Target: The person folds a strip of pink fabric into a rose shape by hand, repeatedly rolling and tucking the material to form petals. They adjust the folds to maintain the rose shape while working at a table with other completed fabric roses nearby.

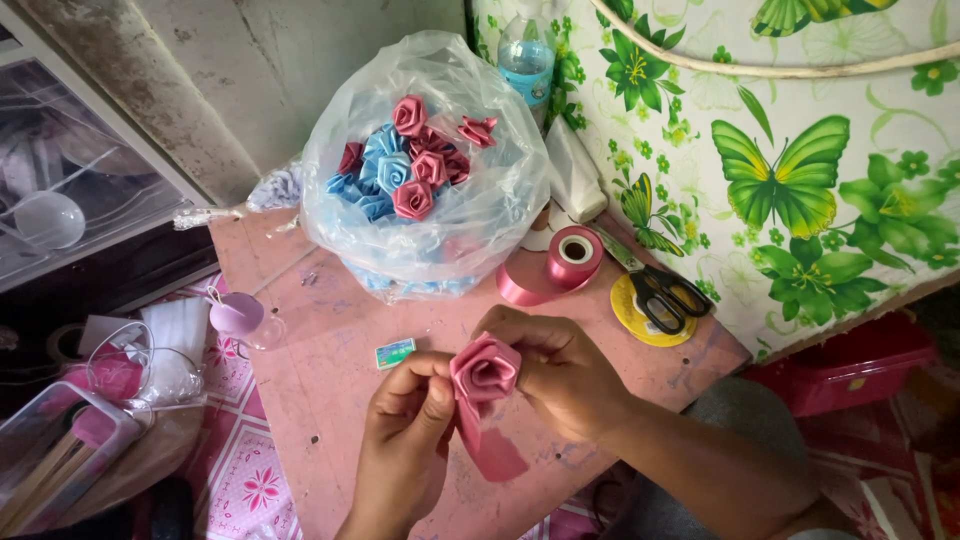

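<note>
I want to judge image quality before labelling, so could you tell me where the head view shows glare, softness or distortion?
In the head view, daylight is even; the clear plastic bag shows white glare that partly veils the ribbon roses inside; the pink ribbon rose between left hand and right hand is fairly sharp; the edges bend slightly, and the lower left corner is dim.

A worn pink table (330,380) stands against a grey concrete wall (280,70).

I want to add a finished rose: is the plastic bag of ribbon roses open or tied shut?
Open. The plastic bag has its mouth spread wide, so the pink and blue ribbon roses lie uncovered inside.
</note>
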